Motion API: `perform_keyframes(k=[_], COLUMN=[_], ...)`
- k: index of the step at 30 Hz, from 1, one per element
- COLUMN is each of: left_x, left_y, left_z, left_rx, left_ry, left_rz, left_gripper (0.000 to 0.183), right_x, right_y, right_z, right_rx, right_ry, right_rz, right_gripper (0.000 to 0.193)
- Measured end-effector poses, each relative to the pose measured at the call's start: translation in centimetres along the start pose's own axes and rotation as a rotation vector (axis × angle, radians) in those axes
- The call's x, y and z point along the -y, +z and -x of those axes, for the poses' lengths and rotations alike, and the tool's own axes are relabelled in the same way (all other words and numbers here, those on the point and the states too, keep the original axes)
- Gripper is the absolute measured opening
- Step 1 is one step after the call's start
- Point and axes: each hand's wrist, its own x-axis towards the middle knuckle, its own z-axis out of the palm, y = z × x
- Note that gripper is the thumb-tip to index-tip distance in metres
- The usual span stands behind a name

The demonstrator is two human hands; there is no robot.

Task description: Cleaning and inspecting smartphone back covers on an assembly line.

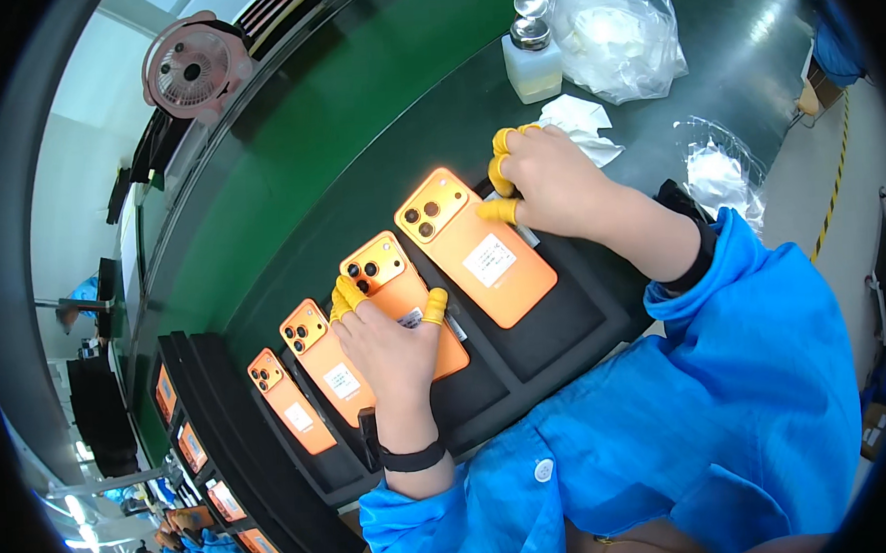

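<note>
Lying left of the nearer right hand (558, 183), whose grip is parted, the rightmost phone (477, 250) is slanted far-left to near-right.

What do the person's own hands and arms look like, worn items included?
The left hand and right hand both wear yellow, ridged finger cots on the thumb and some fingers. Each wrist has a black band, below glossy bright-blue fabric sleeves.

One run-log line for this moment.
left hand: over second phone from right | right hand: at edge of rightmost phone | black tray: four orange phones, face-down | nearby: pump bottle
</note>
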Motion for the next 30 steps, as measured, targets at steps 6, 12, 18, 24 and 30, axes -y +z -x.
perform_keyframes(k=[6,12,18,24,30], left_x=[0.5,1.5,-1.0,-0.7,-0.2], left_y=[0.0,-0.3,-3.4,-2.4,-3.1], left_z=[0.2,0.2,4.4,4.6,4.4], left_rx=[-0.022,0.006,0.194,0.171,0.203], left_ry=[-0.022,-0.122,-0.034,-0.072,-0.107], left_rz=[-0.027,-0.035,-0.126,-0.179,-0.094], left_gripper=[0.060,0.058,0.075,0.061,0.059], right_x=[2.2,1.0,1.4,1.4,2.4], right_y=[0.5,2.1,1.9,2.2,1.9], right_z=[1.8,1.6,1.3,1.7,2.4], right_rx=[0.274,0.217,0.185,0.049,0.088], right_ry=[-0.044,0.008,0.000,-0.091,-0.123], right_rz=[0.165,0.042,-0.021,-0.309,-0.621], right_gripper=[0.050,0.066,0.051,0.040,0.035])
